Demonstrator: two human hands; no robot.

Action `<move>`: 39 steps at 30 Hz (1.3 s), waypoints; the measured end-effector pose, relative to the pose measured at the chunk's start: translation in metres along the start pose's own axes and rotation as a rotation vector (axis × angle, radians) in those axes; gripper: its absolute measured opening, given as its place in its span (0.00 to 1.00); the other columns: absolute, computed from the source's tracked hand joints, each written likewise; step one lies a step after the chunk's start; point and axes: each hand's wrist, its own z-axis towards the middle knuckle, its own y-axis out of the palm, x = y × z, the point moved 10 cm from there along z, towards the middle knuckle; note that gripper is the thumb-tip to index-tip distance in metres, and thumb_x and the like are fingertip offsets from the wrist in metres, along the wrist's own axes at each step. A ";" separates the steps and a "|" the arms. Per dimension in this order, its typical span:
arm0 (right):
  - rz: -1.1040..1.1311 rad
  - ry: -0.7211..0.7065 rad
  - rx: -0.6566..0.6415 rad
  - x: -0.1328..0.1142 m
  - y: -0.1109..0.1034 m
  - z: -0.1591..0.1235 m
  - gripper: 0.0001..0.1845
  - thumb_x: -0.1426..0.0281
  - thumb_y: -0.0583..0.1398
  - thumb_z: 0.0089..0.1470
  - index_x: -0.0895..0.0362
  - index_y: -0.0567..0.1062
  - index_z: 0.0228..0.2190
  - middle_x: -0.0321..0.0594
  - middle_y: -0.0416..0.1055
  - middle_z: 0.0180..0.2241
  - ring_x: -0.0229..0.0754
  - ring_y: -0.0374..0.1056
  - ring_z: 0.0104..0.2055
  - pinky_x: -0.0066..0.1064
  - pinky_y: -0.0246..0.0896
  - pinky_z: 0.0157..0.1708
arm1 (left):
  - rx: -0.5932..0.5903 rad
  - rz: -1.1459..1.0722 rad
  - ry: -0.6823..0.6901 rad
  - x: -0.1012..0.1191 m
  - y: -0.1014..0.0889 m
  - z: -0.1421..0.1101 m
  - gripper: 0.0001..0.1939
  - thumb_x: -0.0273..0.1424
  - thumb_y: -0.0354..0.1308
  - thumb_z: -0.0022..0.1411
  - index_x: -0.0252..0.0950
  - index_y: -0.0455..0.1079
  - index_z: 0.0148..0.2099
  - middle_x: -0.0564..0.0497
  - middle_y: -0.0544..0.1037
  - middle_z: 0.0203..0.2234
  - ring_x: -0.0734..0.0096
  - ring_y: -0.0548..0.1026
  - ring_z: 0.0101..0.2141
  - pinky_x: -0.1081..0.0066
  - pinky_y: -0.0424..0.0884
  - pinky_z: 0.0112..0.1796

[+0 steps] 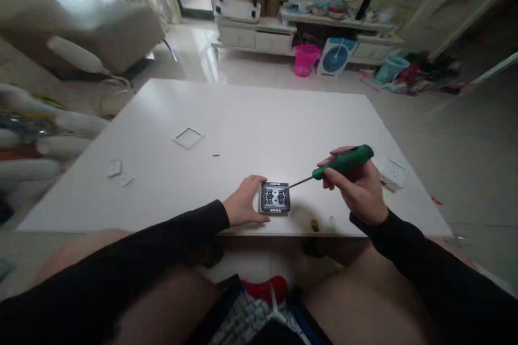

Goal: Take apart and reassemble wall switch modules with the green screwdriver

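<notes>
Left fingers (259,219), parted, grip the square plate (275,199) along its left side; right fingers (338,180) wrap a screwdriver (343,161), tip at the plate.

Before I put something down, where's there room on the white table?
The biggest bare patch of the table is beyond the white frame and screwdriver, up to the far edge. Another lies between two small white pieces and the left hand. It's crowded in front, around the square module, small brown object and right hand.
</notes>
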 end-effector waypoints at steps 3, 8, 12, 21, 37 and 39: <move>-0.019 -0.005 0.018 -0.001 -0.003 0.000 0.20 0.69 0.74 0.54 0.53 0.76 0.46 0.38 0.83 0.36 0.34 0.74 0.25 0.25 0.71 0.22 | 0.007 0.001 -0.001 -0.001 0.004 0.000 0.49 0.38 0.79 0.44 0.37 0.61 0.65 0.38 0.70 0.60 0.43 0.69 0.61 0.40 0.66 0.65; -0.076 -0.019 0.021 -0.001 -0.003 -0.001 0.20 0.68 0.74 0.54 0.53 0.76 0.46 0.38 0.82 0.36 0.35 0.74 0.26 0.26 0.72 0.22 | 0.000 0.017 0.004 0.000 0.006 0.002 0.50 0.38 0.79 0.45 0.37 0.61 0.67 0.37 0.70 0.61 0.42 0.69 0.62 0.40 0.65 0.65; -0.127 -0.034 0.005 -0.002 -0.001 -0.002 0.20 0.67 0.74 0.54 0.53 0.75 0.46 0.38 0.81 0.36 0.37 0.75 0.28 0.28 0.73 0.23 | -0.003 0.017 0.013 0.003 0.005 0.006 0.49 0.39 0.79 0.45 0.35 0.63 0.66 0.37 0.71 0.59 0.45 0.72 0.60 0.43 0.69 0.63; -0.146 -0.044 -0.006 -0.003 0.000 -0.002 0.20 0.67 0.74 0.55 0.53 0.75 0.46 0.38 0.81 0.36 0.37 0.76 0.28 0.29 0.75 0.23 | 0.002 0.010 0.024 0.008 0.002 0.012 0.42 0.35 0.79 0.46 0.35 0.67 0.61 0.42 0.74 0.52 0.51 0.76 0.52 0.49 0.75 0.56; -0.194 -0.037 -0.009 -0.003 0.004 -0.003 0.20 0.65 0.75 0.54 0.53 0.75 0.45 0.38 0.81 0.35 0.40 0.78 0.30 0.30 0.77 0.25 | -0.034 0.008 0.068 0.014 0.003 0.010 0.42 0.37 0.77 0.49 0.36 0.68 0.63 0.41 0.74 0.55 0.50 0.75 0.55 0.49 0.73 0.61; -0.204 -0.034 -0.008 -0.003 0.004 -0.003 0.20 0.65 0.75 0.54 0.52 0.75 0.45 0.38 0.81 0.35 0.39 0.77 0.29 0.31 0.77 0.25 | -0.027 -0.004 0.055 0.013 0.002 0.011 0.41 0.37 0.78 0.48 0.36 0.69 0.62 0.42 0.74 0.53 0.52 0.76 0.53 0.50 0.75 0.58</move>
